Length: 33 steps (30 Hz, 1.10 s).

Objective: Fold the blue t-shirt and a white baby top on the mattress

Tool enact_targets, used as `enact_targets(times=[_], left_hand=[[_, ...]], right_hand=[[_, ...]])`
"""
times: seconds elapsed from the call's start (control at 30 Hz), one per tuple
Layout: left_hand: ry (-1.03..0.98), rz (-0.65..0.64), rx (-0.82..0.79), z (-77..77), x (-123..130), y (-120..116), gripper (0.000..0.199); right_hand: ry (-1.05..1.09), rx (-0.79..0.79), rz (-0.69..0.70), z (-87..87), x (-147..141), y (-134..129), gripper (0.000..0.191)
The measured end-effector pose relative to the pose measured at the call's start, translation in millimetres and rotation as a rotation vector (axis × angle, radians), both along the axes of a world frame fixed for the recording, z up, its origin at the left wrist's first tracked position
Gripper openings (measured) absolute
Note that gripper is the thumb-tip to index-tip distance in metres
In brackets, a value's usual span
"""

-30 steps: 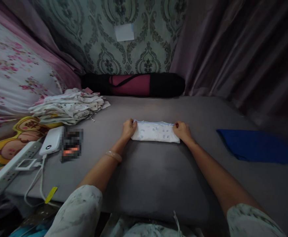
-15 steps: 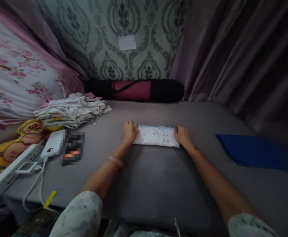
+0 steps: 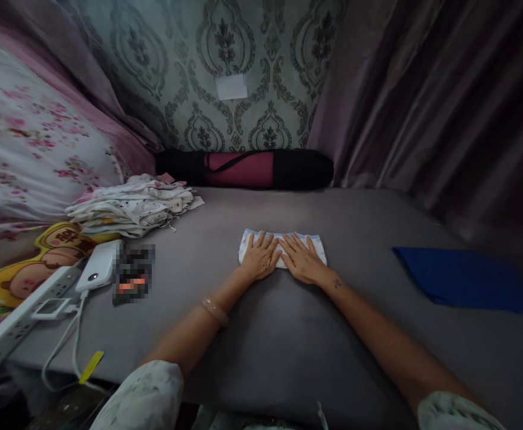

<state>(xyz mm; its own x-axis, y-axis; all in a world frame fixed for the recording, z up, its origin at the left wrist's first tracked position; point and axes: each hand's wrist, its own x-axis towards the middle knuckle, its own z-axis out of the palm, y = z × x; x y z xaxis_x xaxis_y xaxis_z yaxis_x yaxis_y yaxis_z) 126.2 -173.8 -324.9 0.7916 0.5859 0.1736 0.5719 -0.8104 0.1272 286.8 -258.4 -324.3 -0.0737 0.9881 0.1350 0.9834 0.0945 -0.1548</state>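
A folded white cloth (image 3: 317, 243) with a pale blue edge and faint print lies flat on the grey bed surface (image 3: 288, 334). My left hand (image 3: 260, 258) rests palm down on its left half, fingers spread. On the right half, my right hand (image 3: 303, 258) is pressed flat in the same way, its fingers apart. The two thumbs almost meet near the middle. Much of the cloth is hidden under both hands.
Left of my hands lie a pile of printed baby clothes (image 3: 136, 203), a white power bank (image 3: 98, 266) with a cable, a power strip (image 3: 24, 328) and a yellow cushion (image 3: 24, 275). A blue cloth (image 3: 462, 278) lies right. A black-and-maroon bag (image 3: 239, 169) lines the wall.
Both hands have let go of the cloth's two ends and moved inward. They now lie flat on top of it with fingers spread.
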Motion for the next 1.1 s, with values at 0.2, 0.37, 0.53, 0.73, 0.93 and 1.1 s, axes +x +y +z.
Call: enact_targets(times=[0.2,0.37,0.53,0.73,0.93,1.1], left_hand=[[0.013,0.024,-0.034,-5.3,-2.2,0.9,0.06],[0.036,0.048,-0.067,-5.9,-1.1,0.6,0.06],[0.105,0.057,-0.16,1.8,0.7,5.4,0.064],[0.099,0.027,-0.162,12.7,-7.1,16.3,0.063],[0.063,0.047,-0.085,0.4,-18.6,23.1,0.065],[0.05,0.027,-0.118,-9.8,-22.4,31.9,0.065]], right_hand=[[-0.009,-0.007,-0.006,-1.2,0.6,-2.3,0.056],[0.0,-0.028,-0.027,-1.0,-1.6,-2.2,0.055],[0.036,-0.103,-0.058,0.3,-0.8,2.8,0.058],[0.038,-0.15,-0.064,8.5,8.6,1.9,0.057],[-0.043,-0.076,-0.082,-1.0,16.1,-4.7,0.057],[-0.012,-0.085,-0.082,-2.4,19.2,-4.2,0.057]])
